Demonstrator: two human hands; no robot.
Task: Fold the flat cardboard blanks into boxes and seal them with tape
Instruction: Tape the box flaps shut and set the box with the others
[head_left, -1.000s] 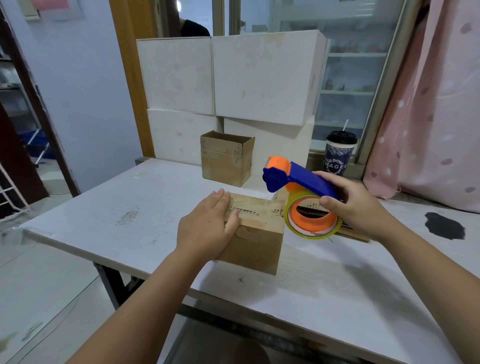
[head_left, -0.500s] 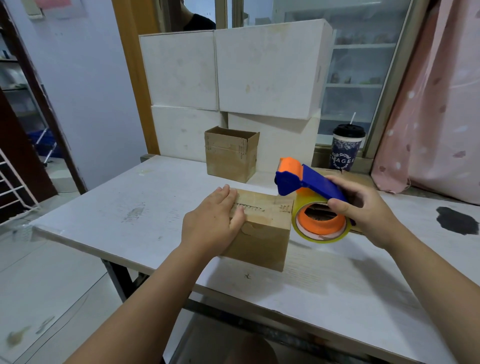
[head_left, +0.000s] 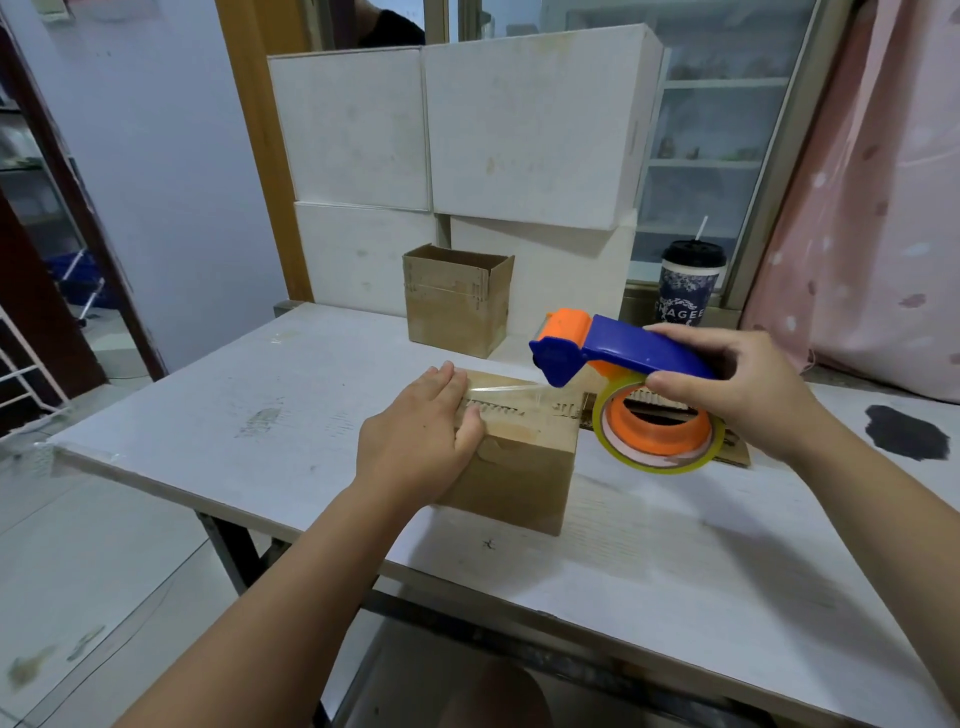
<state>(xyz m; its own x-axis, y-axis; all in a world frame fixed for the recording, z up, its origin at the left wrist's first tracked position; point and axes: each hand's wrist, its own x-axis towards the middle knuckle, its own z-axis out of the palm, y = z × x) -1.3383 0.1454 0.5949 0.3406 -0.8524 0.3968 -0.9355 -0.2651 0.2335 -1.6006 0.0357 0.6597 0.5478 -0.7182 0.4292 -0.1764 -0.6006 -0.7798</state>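
White counter (head_left: 218, 395) under a window, white boxes (head_left: 467, 130) stacked along its far edge; small open-top box (head_left: 457, 306) stands just in front of that stack; cardboard box (head_left: 519, 473) being sealed sits close to the counter's near edge, about mid-width, flaps down; left hand (head_left: 421, 441) lies flat over the box's left top end, fingers straight, pinning the start of the tape strip (head_left: 501, 387) to the cardboard, thumb on the near top edge; right hand (head_left: 737, 384) is wrapped round the blue handle of the tape dispenser (head_left: 613, 353), head lifted above the box's right end, strip stretched through the air from the left fingers to the cutter; tape roll (head_left: 657, 439) hangs just beside the box's right face, over a flat cardboard blank (head_left: 735, 454) lying toward the counter's right edge; my read: top seam run just begun, most of the strip not yet stuck; to do it well: lower the dispenser head onto the cardboard so tape is pressed down, not bridged; pull straight along the flap joint; cannot tell if the strip is centred on it, so check before it lands; bear down with the left palm, box looks light and likely to slide toward the right edge under the pull; carry tape over the right top edge and down that face before cutting; then rub the seam flat; risks: wrinkles, off-centre strip, box tipping; cup (head_left: 688, 286) on the sill past the far edge is well apart.
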